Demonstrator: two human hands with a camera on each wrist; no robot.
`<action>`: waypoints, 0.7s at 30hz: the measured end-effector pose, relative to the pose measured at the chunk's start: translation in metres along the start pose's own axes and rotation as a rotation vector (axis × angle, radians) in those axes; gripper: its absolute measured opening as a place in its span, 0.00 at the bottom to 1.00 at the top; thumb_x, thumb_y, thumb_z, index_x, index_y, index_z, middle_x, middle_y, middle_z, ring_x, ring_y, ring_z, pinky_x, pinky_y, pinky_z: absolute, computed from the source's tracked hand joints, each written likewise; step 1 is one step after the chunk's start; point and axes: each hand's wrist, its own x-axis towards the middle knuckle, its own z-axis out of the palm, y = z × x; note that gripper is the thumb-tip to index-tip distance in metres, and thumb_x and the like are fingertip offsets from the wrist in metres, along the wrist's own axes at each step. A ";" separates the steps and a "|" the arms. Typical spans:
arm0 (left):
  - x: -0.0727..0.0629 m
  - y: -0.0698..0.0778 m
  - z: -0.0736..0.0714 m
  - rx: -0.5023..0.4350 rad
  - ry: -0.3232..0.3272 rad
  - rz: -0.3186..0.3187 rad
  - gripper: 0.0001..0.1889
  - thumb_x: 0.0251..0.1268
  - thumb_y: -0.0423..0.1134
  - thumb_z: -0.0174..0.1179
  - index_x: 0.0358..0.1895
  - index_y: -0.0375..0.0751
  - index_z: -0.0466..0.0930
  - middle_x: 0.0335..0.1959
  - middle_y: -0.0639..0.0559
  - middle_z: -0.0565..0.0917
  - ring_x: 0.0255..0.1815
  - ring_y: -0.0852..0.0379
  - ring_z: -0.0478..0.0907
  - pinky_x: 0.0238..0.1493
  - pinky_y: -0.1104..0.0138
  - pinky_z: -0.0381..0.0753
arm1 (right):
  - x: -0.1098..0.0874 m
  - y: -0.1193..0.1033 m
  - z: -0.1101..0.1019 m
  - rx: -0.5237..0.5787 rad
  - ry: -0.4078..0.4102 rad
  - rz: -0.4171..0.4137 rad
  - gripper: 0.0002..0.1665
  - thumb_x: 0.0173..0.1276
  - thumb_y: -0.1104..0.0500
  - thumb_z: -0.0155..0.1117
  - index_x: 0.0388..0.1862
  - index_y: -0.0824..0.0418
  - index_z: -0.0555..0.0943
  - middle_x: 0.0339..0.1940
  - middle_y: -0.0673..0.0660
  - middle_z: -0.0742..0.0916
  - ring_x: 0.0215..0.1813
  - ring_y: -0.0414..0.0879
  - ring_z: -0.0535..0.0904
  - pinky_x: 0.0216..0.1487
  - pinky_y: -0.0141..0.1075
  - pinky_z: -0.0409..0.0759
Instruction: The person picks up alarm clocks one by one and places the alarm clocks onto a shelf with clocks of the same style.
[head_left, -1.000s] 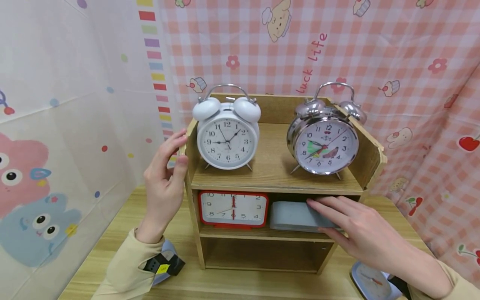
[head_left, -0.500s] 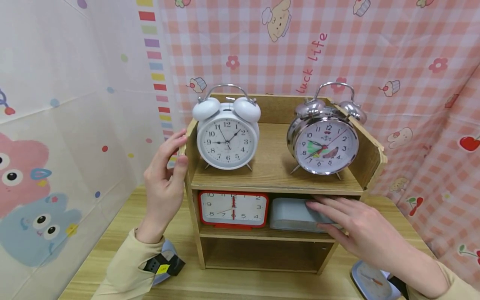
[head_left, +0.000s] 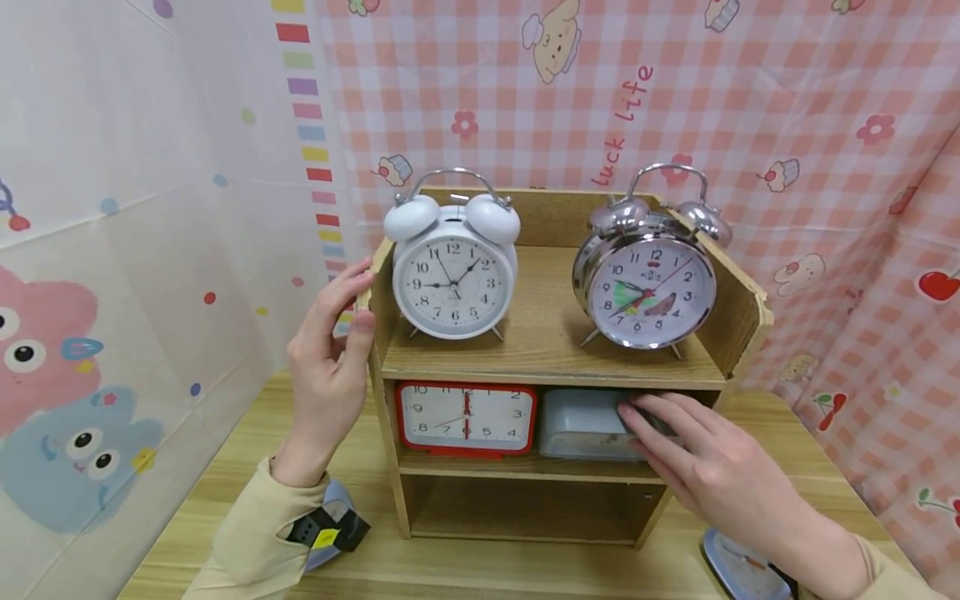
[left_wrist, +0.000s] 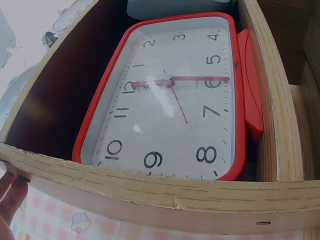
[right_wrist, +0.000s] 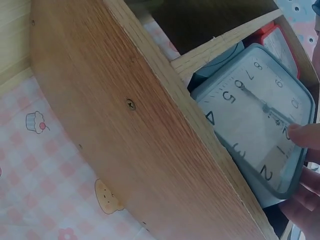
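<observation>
My right hand [head_left: 708, 458] pinches a blue-grey desk clock [head_left: 585, 423] in the right half of the middle shelf. In the right wrist view its white dial [right_wrist: 255, 115] shows, tilted, with my thumb on the face and my fingers behind the top edge. To its left stands a red-framed clock [head_left: 465, 421], upright on the same shelf. My left hand [head_left: 330, 350] rests at the front edge of the shelf's left side panel [head_left: 381, 304], thumb and fingertips touching it. The left wrist view shows its fingertips by the panel, near the red clock [left_wrist: 165, 105].
On the wooden shelf unit's top board [head_left: 540, 333] stand a white twin-bell alarm clock [head_left: 453, 287] at left and a silver one [head_left: 652, 292] at right. A lower compartment [head_left: 525, 508] lies beneath. Blue objects sit on the table, partly behind my wrists.
The blue-grey clock has tipped up, its upper edge now closer to the board above. My right fingers have drawn closer together on it. The left hand has stayed put.
</observation>
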 end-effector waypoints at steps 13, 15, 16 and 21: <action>0.000 0.000 0.001 -0.001 0.000 0.002 0.27 0.82 0.53 0.53 0.64 0.31 0.79 0.70 0.35 0.81 0.68 0.67 0.80 0.37 0.84 0.82 | -0.010 -0.005 0.012 -0.095 -0.009 0.013 0.29 0.89 0.49 0.44 0.57 0.69 0.86 0.49 0.64 0.91 0.46 0.57 0.86 0.47 0.46 0.84; 0.000 0.000 0.001 0.000 0.001 0.002 0.28 0.82 0.54 0.53 0.64 0.31 0.79 0.70 0.35 0.81 0.67 0.66 0.80 0.36 0.84 0.82 | -0.013 -0.006 0.014 -0.111 -0.060 0.030 0.31 0.89 0.47 0.42 0.59 0.70 0.84 0.52 0.65 0.90 0.49 0.58 0.85 0.50 0.47 0.84; 0.000 0.000 0.001 0.001 0.002 0.002 0.28 0.82 0.54 0.53 0.64 0.31 0.79 0.70 0.35 0.81 0.67 0.66 0.80 0.36 0.84 0.81 | -0.014 -0.007 0.015 -0.117 -0.083 0.039 0.33 0.89 0.46 0.40 0.60 0.71 0.83 0.53 0.65 0.89 0.50 0.59 0.84 0.51 0.47 0.83; -0.001 -0.001 0.001 0.001 0.005 0.003 0.28 0.81 0.55 0.53 0.64 0.32 0.79 0.70 0.35 0.81 0.68 0.66 0.80 0.35 0.84 0.81 | -0.019 -0.010 0.020 -0.143 -0.109 0.056 0.38 0.89 0.43 0.36 0.63 0.74 0.80 0.55 0.68 0.87 0.53 0.61 0.82 0.55 0.50 0.80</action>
